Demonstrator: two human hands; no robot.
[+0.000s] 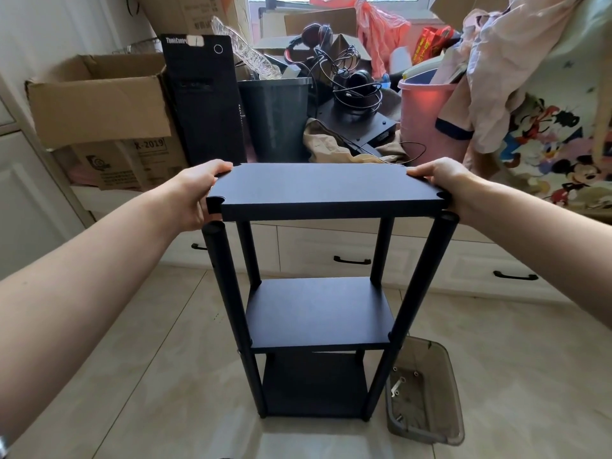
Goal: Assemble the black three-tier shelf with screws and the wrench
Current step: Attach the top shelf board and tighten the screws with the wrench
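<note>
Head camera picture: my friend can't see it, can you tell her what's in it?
Two hands, left and right, hold the top board just above the black shelf's posts. Two lower boards are fitted, and a clear tray of small hardware sits on the floor beside it.

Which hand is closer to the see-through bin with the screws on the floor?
The right hand. It grips the right end of the top board, on the same side as the bin far below it. The left hand grips the board's opposite end, farther away.
</note>
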